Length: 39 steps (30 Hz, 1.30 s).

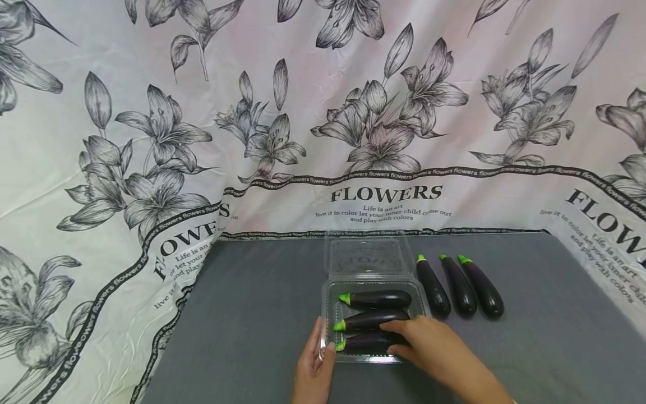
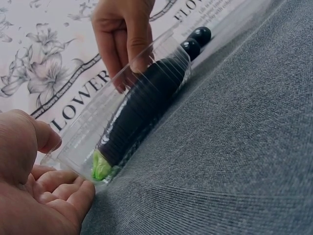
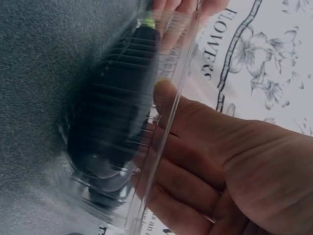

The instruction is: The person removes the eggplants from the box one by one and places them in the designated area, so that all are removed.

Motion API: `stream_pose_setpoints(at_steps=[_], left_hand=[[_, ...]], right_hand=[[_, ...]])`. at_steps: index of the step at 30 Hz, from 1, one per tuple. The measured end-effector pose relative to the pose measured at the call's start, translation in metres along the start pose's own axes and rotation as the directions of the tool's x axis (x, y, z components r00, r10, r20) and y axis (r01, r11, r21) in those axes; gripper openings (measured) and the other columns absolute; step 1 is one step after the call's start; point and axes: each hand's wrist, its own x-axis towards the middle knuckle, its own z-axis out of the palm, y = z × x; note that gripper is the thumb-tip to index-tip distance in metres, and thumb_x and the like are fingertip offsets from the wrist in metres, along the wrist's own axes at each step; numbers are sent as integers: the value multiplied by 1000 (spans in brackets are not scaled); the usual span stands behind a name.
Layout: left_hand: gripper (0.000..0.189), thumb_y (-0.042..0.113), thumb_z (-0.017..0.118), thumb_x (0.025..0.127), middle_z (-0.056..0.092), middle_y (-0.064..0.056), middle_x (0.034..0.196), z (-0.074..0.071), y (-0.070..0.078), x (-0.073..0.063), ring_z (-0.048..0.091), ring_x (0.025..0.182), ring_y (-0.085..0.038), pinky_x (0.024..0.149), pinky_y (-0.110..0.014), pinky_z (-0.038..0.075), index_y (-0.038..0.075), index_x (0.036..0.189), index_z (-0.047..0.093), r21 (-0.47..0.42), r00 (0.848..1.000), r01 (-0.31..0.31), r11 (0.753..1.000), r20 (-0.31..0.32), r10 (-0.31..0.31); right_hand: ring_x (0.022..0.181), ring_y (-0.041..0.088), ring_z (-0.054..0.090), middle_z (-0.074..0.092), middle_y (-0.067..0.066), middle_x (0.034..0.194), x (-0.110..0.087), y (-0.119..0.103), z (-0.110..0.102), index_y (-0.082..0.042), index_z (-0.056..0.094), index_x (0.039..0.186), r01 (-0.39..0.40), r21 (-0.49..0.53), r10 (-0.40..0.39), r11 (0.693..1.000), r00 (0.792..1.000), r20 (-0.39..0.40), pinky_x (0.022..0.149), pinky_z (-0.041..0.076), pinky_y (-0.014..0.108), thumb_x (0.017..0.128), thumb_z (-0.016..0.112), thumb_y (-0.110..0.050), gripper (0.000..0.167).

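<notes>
Head view: A left hand [image 1: 314, 370] pinches a clear plastic clamshell [image 1: 363, 359] at its 8 o'clock corner on a gray table [image 1: 242, 314]; a right hand [image 1: 434, 345] grips the nearest eggplant [image 1: 367, 341] inside, axis 9-to-3, stem at 9. Left wrist: its blunt end, covered overhead, shows through ribbed plastic; stem toward 7. Right wrist: stem near 1, thumb against the fruit.

The right hand [image 3: 220, 166] reaches over the rim of the clear box [image 3: 117, 215], thumb at the eggplant [image 3: 110, 103]. The left hand [image 3: 185, 13] shows beside its green tip [image 3: 148, 22], before flowered fabric [image 3: 259, 68].
</notes>
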Motion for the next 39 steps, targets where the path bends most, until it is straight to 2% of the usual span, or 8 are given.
stream_pose_setpoints(at_steps=[10, 18, 23, 30, 34, 39], left_hand=[[62, 11, 61, 108, 38, -32, 162, 1, -2, 0, 39, 146, -43, 104, -19, 42, -2, 163, 35, -19, 1000, -7, 1000, -4, 7], [63, 11, 62, 107, 38, -29, 163, 1, -4, 0, 37, 146, -39, 106, -18, 41, -2, 163, 35, -16, 1000, -8, 1000, -2, 8], [63, 13, 62, 108, 36, -30, 164, 0, -4, 0, 34, 148, -42, 105, -20, 42, -4, 162, 34, 3, 1000, -1, 1000, -5, 1], [65, 15, 61, 108, 33, -32, 165, -1, -3, 1, 34, 148, -45, 106, -24, 44, -5, 163, 32, 18, 1000, -2, 1000, 5, 2], [64, 12, 61, 108, 33, -32, 164, 0, -4, 2, 33, 147, -42, 105, -19, 42, -6, 162, 32, 1, 1000, -21, 1000, 6, 21], [63, 8, 61, 107, 34, -33, 163, 2, -5, 1, 34, 146, -42, 105, -14, 40, -7, 161, 33, -26, 999, -51, 998, -2, 51]], right_hand=[[76, 16, 73, 78, -2, 88, 3, -5, 2, -20, 79, 117, 33, -66, -36, 997, 998, -44, 63, 57, 39, 80, 92, -27, 40], [78, 20, 73, 79, -1, 91, 6, -8, 4, -20, 80, 115, -34, -61, 32, 998, 999, -26, 65, 58, 41, 76, 94, -26, 41], [83, 21, 73, 78, -1, 97, 8, -11, 5, -22, 80, 113, -87, -57, 88, 995, 996, 3, 70, 59, 42, 77, 94, -25, 39], [82, 20, 72, 76, -2, 100, 5, -12, 10, -22, 79, 107, -15, -126, 4, 992, 996, -86, 70, 58, 40, 74, 96, -25, 38], [81, 22, 72, 77, -1, 100, 7, -13, 10, -21, 81, 108, -24, -147, 16, 989, 998, -60, 68, 58, 41, 74, 95, -26, 38], [75, 24, 71, 77, 1, 89, 11, -16, 10, -22, 82, 102, -25, -184, 18, 983, 999, -39, 63, 56, 43, 72, 95, -27, 33]])
